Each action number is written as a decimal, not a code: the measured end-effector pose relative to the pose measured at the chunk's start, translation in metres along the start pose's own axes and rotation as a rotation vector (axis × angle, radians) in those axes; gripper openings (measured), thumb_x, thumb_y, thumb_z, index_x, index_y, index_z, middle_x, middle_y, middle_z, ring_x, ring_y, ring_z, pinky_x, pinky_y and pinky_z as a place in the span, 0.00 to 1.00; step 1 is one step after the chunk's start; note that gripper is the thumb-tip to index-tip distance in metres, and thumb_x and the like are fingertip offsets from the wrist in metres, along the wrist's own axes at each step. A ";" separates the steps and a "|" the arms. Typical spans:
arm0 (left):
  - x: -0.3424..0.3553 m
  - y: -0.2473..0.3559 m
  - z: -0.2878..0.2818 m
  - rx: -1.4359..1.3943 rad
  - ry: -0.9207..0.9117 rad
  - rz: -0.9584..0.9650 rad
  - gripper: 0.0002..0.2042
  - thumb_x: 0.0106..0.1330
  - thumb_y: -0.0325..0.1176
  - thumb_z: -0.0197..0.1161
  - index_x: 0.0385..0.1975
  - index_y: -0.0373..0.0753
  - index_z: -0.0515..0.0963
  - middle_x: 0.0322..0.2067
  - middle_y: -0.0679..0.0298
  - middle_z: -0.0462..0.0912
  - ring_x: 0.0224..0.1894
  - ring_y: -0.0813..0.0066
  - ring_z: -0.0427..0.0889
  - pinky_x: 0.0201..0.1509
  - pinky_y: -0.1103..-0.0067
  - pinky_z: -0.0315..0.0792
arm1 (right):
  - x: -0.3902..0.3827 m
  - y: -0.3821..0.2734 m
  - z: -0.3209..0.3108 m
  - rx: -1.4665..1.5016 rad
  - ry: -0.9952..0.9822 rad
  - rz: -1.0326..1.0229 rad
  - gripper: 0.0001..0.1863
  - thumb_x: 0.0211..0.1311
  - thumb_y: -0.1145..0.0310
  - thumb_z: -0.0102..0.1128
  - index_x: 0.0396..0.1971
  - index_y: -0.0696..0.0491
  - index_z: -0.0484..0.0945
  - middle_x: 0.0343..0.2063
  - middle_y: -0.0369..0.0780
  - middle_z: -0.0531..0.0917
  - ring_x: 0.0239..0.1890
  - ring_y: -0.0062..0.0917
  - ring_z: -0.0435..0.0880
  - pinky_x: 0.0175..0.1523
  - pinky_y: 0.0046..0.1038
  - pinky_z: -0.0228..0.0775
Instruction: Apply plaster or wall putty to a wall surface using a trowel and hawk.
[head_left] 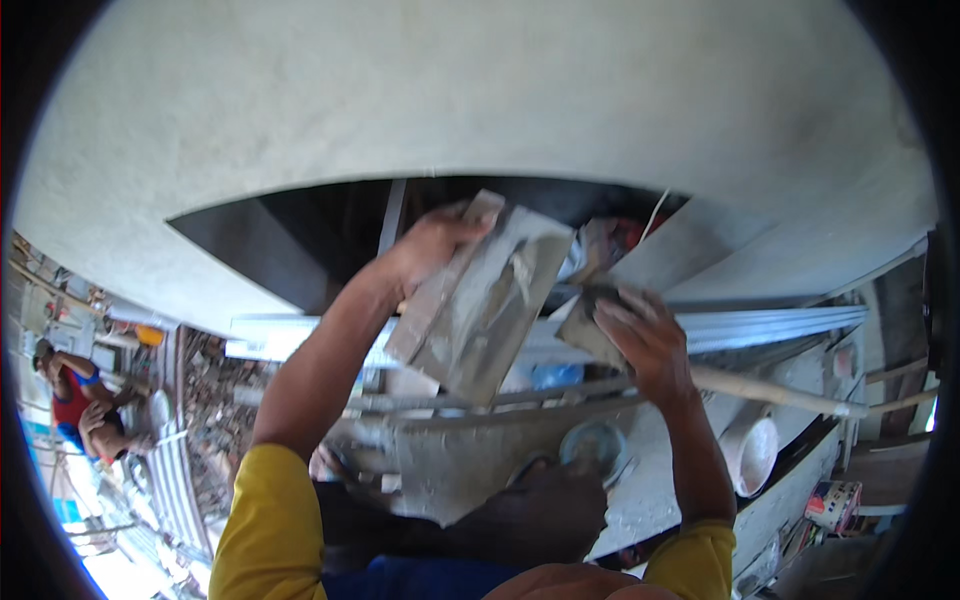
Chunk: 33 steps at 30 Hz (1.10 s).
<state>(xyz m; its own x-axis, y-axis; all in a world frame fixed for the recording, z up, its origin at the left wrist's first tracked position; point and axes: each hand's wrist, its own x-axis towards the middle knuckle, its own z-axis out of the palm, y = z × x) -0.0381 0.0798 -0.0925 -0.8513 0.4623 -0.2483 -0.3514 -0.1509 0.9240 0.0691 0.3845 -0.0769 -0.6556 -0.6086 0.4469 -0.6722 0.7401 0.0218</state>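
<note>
My left hand [435, 245] grips a rectangular board [450, 315] smeared with grey, wet-looking plaster, tilted below the opening. To its right, my right hand [645, 340] is closed on a flat tool [585, 335] with a dark upper part and a grey blade, apparently a scraper. The tool is beside the board's lower right side. A wide pale plastered surface [480, 90] fills the upper view, with a dark curved-edged opening [300, 235] behind my hands.
Pale metal strips [780, 325] and a bamboo pole [780, 395] cross below the opening. A blue basin [590, 440], a white bucket [750, 455] and a printed tub [832, 505] stand lower down. At left, a person [85, 400] is near rubble and corrugated sheets [175, 490].
</note>
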 end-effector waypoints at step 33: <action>0.016 0.037 -0.005 0.348 -0.277 0.376 0.28 0.66 0.41 0.62 0.62 0.31 0.67 0.58 0.49 0.73 0.57 0.62 0.73 0.61 0.74 0.65 | 0.472 -0.216 -0.372 -1.180 0.738 -0.304 0.13 0.62 0.73 0.46 0.44 0.60 0.75 0.36 0.56 0.80 0.42 0.53 0.79 0.49 0.47 0.69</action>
<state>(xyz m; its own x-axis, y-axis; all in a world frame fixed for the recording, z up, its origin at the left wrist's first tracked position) -0.0668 0.0770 -0.0643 -0.7426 0.6510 0.1574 0.1438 -0.0745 0.9868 0.0328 0.0432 0.4618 0.0328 -0.7694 0.6379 0.1641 0.6337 0.7560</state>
